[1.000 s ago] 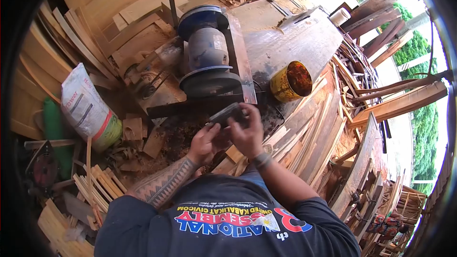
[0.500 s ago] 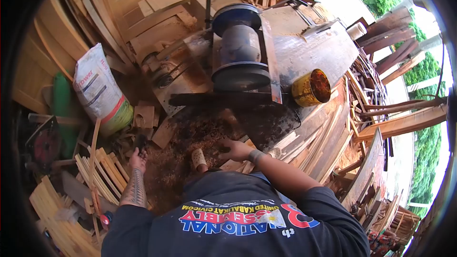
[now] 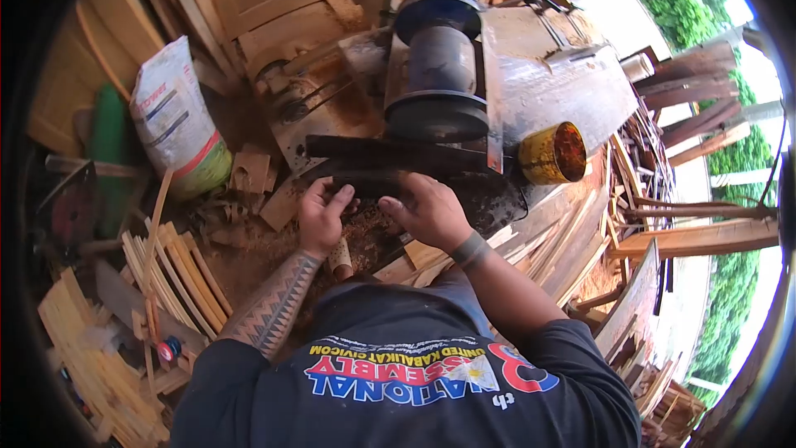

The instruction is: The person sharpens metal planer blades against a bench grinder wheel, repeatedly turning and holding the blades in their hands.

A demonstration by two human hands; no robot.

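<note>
A long dark flat piece [image 3: 369, 182], its exact kind unclear, lies level between my two hands in front of the bench grinder. My left hand [image 3: 326, 211] pinches its left end, thumb on the near side. At the other end, the fingers of my right hand [image 3: 429, 209] lie over the piece and partly hide it. Just beyond is the grinder's lower wheel [image 3: 435, 120], with a dark bar [image 3: 356, 148] running in front of it. The grey motor body [image 3: 441, 62] joins this wheel to the upper wheel [image 3: 438, 12].
A yellow stained can [image 3: 539, 158] stands right of the grinder. At the left are a white sack [image 3: 174, 108] and thin wood strips [image 3: 186, 265]. Cut boards [image 3: 547, 245] and a scrap pile [image 3: 643, 141] lie to the right. Sawdust covers the ground.
My left hand has moved right and up with the dark piece, to just before the grinder. My right hand has come up and closed on its other end. The view has shifted slightly.
</note>
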